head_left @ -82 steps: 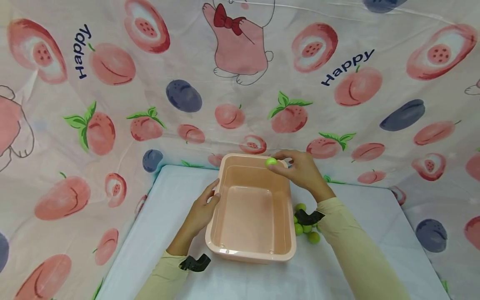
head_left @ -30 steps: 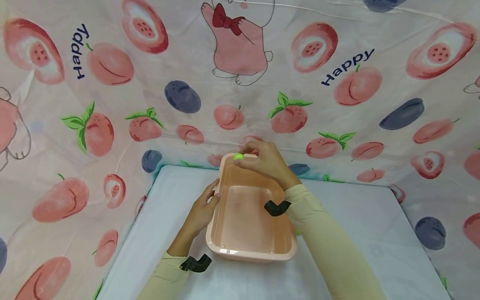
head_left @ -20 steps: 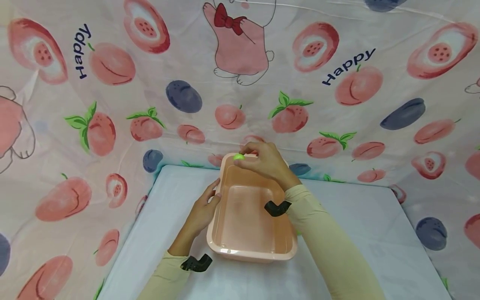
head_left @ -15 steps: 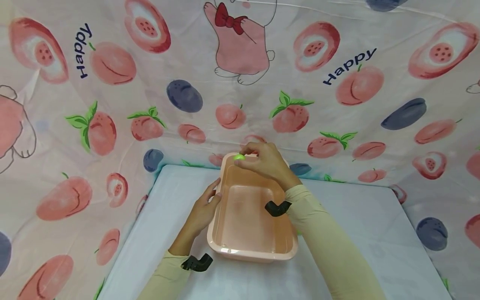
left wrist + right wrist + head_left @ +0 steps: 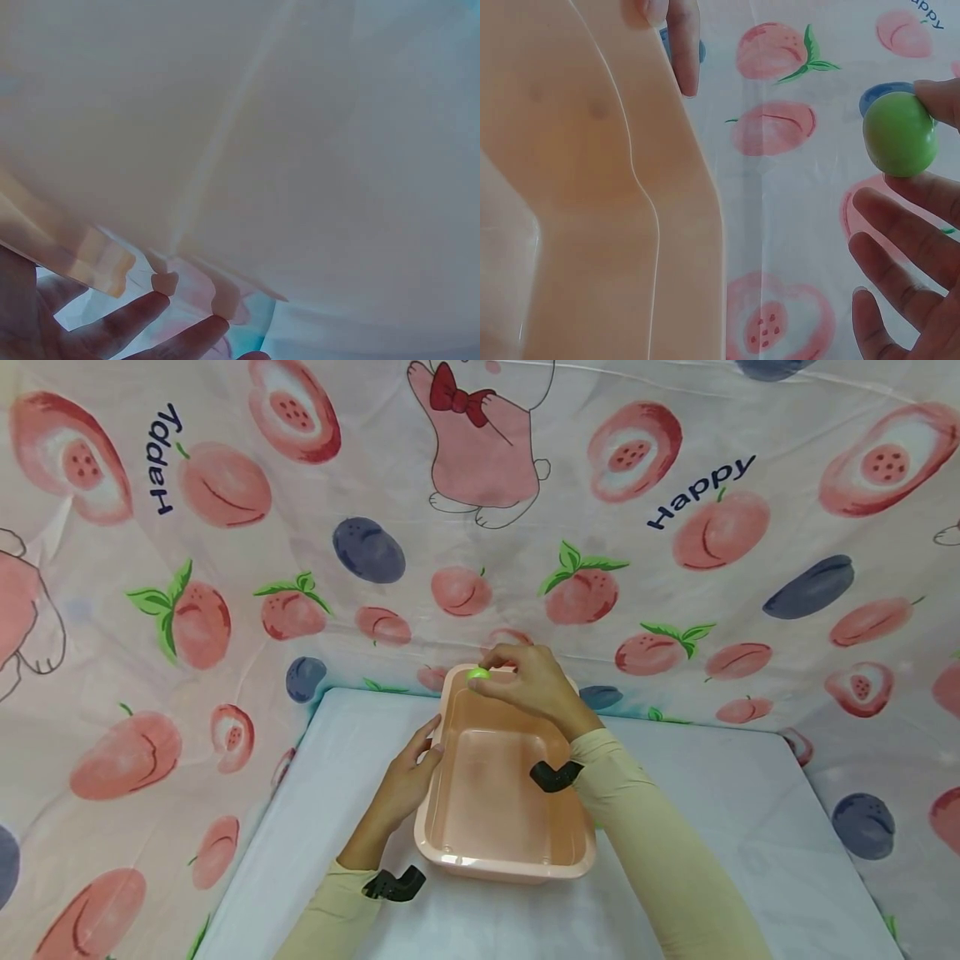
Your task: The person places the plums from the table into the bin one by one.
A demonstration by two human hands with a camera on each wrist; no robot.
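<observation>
R hand (image 5: 534, 687) pinches a small green ball (image 5: 477, 674) betw. fingertips, held over the far rim of the peach plastic tub (image 5: 504, 852); in the right wrist view the ball (image 5: 899, 135) sits at the fingertips w/ the other fingers (image 5: 900, 247) loosely spread below it, the tub wall to one side. L hand (image 5: 405, 777) rests against the tub's left wall, fingers fairly straight, thumb at the rim, not curled round it; left wrist view shows mostly tub wall w/ fingers (image 5: 127, 319) extended under it. Tub stands on the white worktop (image 5: 720, 793), toward its far edge. Backdrop cloth (image 5: 225, 568) w/ peaches, plums, a rabbit, reads "Happy" (image 5: 701, 492) twice, once turned sideways at left.
</observation>
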